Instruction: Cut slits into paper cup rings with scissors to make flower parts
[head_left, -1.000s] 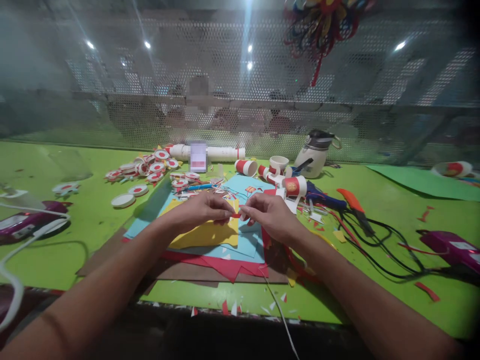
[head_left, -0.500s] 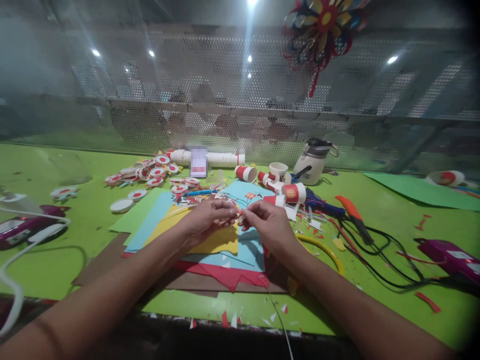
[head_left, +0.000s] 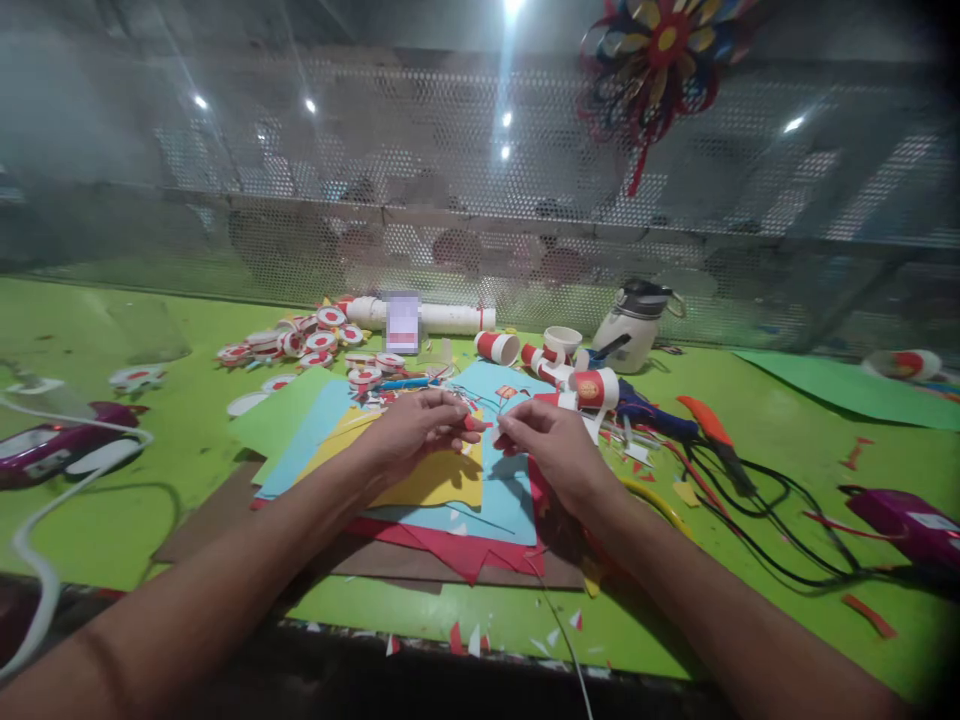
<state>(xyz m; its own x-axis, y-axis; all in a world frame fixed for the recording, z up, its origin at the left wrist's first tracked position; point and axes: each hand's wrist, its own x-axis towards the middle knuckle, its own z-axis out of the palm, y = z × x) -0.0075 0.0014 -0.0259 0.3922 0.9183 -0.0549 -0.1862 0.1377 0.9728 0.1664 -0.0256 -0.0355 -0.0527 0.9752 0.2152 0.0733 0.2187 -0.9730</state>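
Pinched small red paper scrap [head_left: 480, 424] between left hand [head_left: 416, 428] and right hand [head_left: 551, 445], above yellow paper sheet [head_left: 435, 480]. Needed probably gentle, even fingertip pressure, not tearing.

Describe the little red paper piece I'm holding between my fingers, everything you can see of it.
The red paper piece is tiny, looks like thin craft paper, and is mostly hidden by fingertips, so its exact shape cannot be told. The left hand pinches it from one side and the right hand meets it from the other. It is held just above the stack of coloured sheets, over the yellow and blue ones, not resting on them.
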